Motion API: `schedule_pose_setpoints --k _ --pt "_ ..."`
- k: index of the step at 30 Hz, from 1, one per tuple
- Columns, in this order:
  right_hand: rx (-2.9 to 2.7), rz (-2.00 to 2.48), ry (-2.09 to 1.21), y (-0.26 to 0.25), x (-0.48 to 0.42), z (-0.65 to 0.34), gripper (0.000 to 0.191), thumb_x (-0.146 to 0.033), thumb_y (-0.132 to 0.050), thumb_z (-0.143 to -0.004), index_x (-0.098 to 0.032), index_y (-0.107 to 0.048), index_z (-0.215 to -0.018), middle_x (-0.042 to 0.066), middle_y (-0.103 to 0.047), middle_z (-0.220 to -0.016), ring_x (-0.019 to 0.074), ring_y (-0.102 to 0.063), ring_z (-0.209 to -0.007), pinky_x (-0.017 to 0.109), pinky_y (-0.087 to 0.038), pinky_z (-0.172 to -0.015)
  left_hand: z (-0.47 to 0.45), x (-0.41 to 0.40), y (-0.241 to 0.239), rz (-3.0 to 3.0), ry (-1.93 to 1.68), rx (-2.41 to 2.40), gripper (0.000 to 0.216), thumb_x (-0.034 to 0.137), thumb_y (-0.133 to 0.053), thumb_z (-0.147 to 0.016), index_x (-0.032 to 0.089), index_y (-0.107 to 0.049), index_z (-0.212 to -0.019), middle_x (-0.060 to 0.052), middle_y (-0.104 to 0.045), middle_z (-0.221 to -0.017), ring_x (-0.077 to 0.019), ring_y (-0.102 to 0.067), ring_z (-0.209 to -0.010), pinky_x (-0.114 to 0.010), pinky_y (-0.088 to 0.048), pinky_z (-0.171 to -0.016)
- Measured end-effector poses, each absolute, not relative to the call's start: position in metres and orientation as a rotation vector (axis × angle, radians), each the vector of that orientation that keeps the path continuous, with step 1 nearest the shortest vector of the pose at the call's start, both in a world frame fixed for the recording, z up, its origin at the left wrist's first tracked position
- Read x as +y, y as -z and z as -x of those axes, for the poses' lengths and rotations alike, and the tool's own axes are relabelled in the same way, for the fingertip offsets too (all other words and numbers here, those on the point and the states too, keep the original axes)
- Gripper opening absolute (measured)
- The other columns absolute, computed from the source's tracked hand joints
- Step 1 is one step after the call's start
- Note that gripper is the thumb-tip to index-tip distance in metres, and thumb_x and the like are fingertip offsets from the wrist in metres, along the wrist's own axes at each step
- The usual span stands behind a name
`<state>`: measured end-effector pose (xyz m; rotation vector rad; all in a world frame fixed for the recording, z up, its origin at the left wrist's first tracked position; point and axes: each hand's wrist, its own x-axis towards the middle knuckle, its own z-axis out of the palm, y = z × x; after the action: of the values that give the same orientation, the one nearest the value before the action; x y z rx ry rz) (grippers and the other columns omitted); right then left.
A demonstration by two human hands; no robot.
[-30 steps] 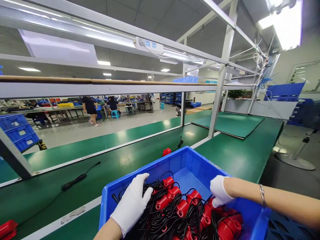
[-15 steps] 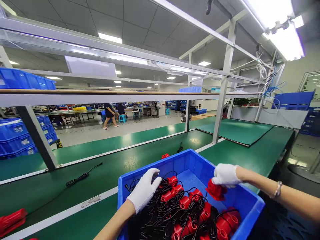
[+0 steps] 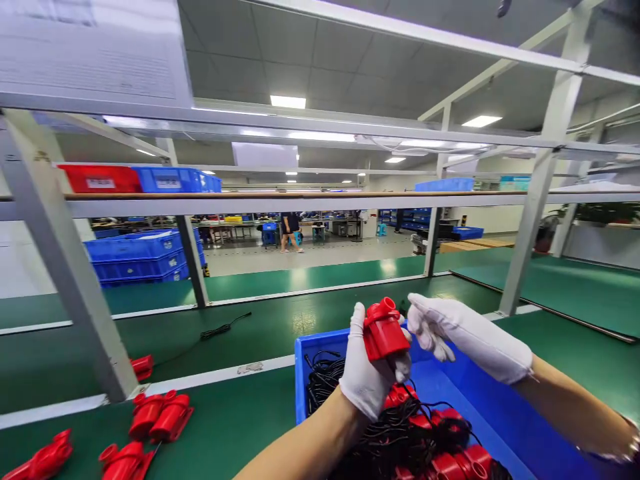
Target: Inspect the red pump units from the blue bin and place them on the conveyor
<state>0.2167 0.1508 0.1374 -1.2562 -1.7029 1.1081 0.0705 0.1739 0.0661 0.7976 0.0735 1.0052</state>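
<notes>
Across the green bench [image 3: 235, 413], loose red parts [image 3: 170, 417] lie at eight o'clock; at five, over the blue bin [image 3: 301, 383], the left hand [image 3: 366, 381] wraps one red housing [image 3: 386, 338]; the right hand [image 3: 443, 323], loosely spread, holding nothing, hovers at four.

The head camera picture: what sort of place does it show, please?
Probably a factory assembly workshop: there is a blue bin of red parts with black cables, a long green worktop, and more workbenches beyond.
</notes>
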Motion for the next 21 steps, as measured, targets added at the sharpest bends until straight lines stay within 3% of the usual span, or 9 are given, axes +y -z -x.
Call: schedule_pose_setpoints --k 4,10,12,15,18,21 --pt "-1.752 1.190 -1.152 -0.109 0.148 -0.222 0.058 -0.073 -0.045 -0.088 -0.017 -0.057 -0.081 0.000 -0.057 -0.061 0.0085 -0.049 -0.045 0.020 -0.040 -0.044 -0.043 0.176 -0.062 -0.784 -0.846 -0.146 0.088 0.085 -0.025 -0.084 0.009 -0.061 -0.113 -0.004 -0.062 -0.068 -0.0097 -0.039 -0.029 -0.024 -0.020 -0.027" --pt "-1.772 1.152 -1.140 -0.068 0.143 -0.232 0.053 -0.065 -0.047 -0.092 -0.016 -0.059 -0.077 0.003 -0.060 -0.062 0.0117 -0.056 -0.052 0.023 -0.047 -0.050 -0.029 0.178 -0.048 -1.025 -0.759 -0.241 0.099 0.082 -0.023 -0.084 0.000 -0.059 -0.126 -0.006 -0.061 -0.063 -0.0115 -0.038 -0.027 -0.026 -0.022 -0.025" --pt "-1.771 1.172 -1.138 -0.064 0.140 -0.234 0.055 -0.066 -0.046 -0.093 -0.016 -0.059 -0.075 0.003 -0.061 -0.063 0.0110 -0.056 -0.052 0.022 -0.047 -0.051 -0.026 0.178 -0.048 -1.122 -0.858 -0.192 0.098 0.080 -0.025 -0.086 -0.003 -0.059 -0.126 -0.009 -0.062 -0.065 -0.0132 -0.047 -0.036 -0.025 -0.032 -0.032" --pt "-1.818 1.161 -1.167 -0.064 0.134 -0.234 0.058 -0.068 -0.039 -0.094 -0.017 -0.061 -0.079 0.003 -0.064 -0.065 0.0104 -0.057 -0.051 0.021 -0.046 -0.050 -0.018 0.173 -0.051 -1.278 -1.076 -0.073 0.091 0.077 -0.034 -0.087 -0.003 -0.059 -0.124 -0.012 -0.064 -0.072 -0.0152 -0.057 -0.057 -0.025 -0.047 -0.056" --pt "-1.905 1.121 -1.187 -0.067 0.126 -0.226 0.060 -0.071 -0.032 -0.095 -0.018 -0.059 -0.087 0.004 -0.067 -0.074 0.0119 -0.061 -0.054 0.022 -0.047 -0.050 -0.012 0.167 -0.053 -1.513 -1.188 0.118 0.077 0.073 -0.050 -0.086 0.009 -0.054 -0.129 -0.011 -0.064 -0.091 -0.0163 -0.058 -0.076 -0.028 -0.048 -0.074" --pt "-2.051 1.182 -1.038 -0.068 0.120 -0.215 0.057 -0.073 -0.037 -0.092 -0.019 -0.054 -0.088 0.002 -0.065 -0.074 0.0115 -0.059 -0.056 0.022 -0.045 -0.052 -0.011 0.166 -0.047 -1.785 -1.321 0.268 0.071 0.066 -0.071 -0.076 0.021 -0.049 -0.127 -0.008 -0.058 -0.105 -0.0171 -0.057 -0.085 -0.030 -0.048 -0.078"
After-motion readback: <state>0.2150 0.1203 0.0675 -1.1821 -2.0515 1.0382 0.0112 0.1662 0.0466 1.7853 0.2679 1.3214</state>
